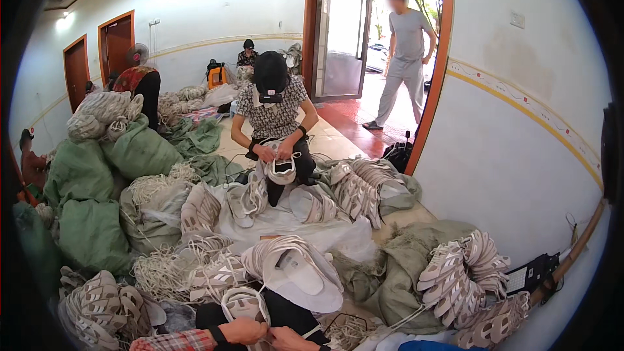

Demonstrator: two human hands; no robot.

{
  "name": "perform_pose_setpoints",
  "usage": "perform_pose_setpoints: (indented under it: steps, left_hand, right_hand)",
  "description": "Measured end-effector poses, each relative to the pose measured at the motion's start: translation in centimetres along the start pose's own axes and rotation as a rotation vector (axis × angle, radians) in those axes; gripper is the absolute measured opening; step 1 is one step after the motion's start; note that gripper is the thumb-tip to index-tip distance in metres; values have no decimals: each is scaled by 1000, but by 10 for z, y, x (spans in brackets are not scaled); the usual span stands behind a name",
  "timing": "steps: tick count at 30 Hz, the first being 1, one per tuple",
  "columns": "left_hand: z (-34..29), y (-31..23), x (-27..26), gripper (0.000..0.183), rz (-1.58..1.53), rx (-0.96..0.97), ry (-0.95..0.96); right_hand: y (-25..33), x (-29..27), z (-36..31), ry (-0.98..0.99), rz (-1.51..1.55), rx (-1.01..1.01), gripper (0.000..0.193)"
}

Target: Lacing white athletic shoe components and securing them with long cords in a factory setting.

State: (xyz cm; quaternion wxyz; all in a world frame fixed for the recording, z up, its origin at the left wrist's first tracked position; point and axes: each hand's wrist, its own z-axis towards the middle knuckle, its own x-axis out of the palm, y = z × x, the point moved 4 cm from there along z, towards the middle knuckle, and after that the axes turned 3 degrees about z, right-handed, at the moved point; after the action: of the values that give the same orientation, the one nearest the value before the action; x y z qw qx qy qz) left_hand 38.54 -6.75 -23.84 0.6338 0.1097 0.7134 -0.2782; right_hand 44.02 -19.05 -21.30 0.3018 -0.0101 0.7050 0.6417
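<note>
A beige and white shoe upper (244, 303) rests over my dark-trousered lap, its opening toward the far side. My left hand (244, 331) is closed at its near end, with bent fingers. Close beside it, my right hand (290, 338) has its fingers pinched together at the same end; whatever is between them is too small to make out. A pale shoelace (262, 284) loops up from the upper. Just beyond lies a nested row of shoe uppers (302, 276), and cream laces (162, 278) are heaped to its left.
Stacked uppers (107, 309) lie at my near left, more (461, 276) at right beside green sacking (406, 266). Full green sacks (94, 234) stand at left. A co-worker (273, 101) sits opposite, handling an upper. Another person (407, 52) walks outside the open door (342, 29).
</note>
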Motion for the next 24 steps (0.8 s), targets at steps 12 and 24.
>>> perform_pose_setpoints:
  steps: [12,24]
  left_hand:
    - [-61,39,-143,15,426,-752,-194]
    - [-136,-62,-36,21,-2225,-778,-627]
  right_hand:
    - [26,-57,3,-213,-253,-313,5]
    - [-5,-11,-1,287,-489,12,19]
